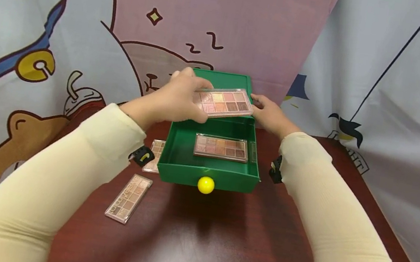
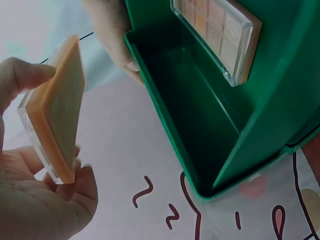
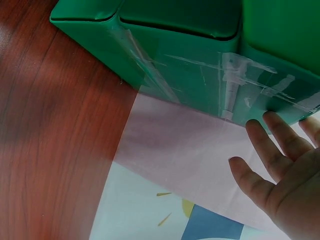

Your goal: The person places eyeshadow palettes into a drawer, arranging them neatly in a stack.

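Observation:
My left hand (image 1: pixel 182 97) pinches a clear-lidded eyeshadow palette (image 1: pixel 227 101) between thumb and fingers, above a green box with its drawer (image 1: pixel 178 155) pulled out. In the left wrist view, the held palette (image 2: pixel 65 110) is seen from its edge and back, apart from the box. A second eyeshadow palette (image 1: pixel 221 148) lies inside the drawer, lid up. On the far right of the box is my right hand (image 1: pixel 269 114). The right wrist view has its fingers (image 3: pixel 262 145) extended, with fingertips at the taped side of the green box (image 3: pixel 175 65).
Two more eyeshadow palettes lie on the brown table (image 1: pixel 191 251) at the left: one palette (image 1: pixel 128 199) in front, another palette (image 1: pixel 154 155) partly hidden by the drawer. A yellow knob (image 1: pixel 206 185) sticks out from the drawer front. A printed cloth (image 1: pixel 221 9) hangs behind.

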The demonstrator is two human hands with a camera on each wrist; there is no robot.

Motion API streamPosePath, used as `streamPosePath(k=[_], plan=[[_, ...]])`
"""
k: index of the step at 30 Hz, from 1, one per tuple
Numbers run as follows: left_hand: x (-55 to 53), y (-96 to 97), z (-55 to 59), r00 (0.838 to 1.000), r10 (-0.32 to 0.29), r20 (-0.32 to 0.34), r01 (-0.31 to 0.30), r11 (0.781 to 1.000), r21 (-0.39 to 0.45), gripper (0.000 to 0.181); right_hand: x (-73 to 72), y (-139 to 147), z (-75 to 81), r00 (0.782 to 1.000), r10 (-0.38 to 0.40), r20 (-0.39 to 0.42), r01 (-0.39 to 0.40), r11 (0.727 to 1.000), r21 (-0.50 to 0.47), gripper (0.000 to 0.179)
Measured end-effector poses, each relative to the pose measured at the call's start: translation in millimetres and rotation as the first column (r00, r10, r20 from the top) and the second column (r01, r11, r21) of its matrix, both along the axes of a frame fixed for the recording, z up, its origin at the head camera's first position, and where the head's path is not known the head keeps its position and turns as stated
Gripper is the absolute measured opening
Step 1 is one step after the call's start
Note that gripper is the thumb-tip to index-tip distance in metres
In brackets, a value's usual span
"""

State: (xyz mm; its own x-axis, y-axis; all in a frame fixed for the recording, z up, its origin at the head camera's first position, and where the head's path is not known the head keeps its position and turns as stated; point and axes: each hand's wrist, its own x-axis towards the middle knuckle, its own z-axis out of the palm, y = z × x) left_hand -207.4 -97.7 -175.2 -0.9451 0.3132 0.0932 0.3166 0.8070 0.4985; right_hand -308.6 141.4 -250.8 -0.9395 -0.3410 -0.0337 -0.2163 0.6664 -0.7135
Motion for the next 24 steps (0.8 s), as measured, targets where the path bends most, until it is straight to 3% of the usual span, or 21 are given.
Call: streamPosePath(k=[12, 24], plan=[[-13.2, 13.4, -9.4, 0.983, -0.088, 0.160, 0.109, 0.986, -0.129, 0.064, -2.6, 5.5, -3.1, 1.000, 0.017, 0.019, -0.017, 1.000, 0.025, 0.064], [-27.8, 28.8, -18.1, 0.967, -0.082, 0.242, 0.137, 0.965, -0.222, 0.061, -2.6, 3.3, -2.1, 1.000, -0.006, 0.027, 0.006, 1.000, 0.003, 0.064]])
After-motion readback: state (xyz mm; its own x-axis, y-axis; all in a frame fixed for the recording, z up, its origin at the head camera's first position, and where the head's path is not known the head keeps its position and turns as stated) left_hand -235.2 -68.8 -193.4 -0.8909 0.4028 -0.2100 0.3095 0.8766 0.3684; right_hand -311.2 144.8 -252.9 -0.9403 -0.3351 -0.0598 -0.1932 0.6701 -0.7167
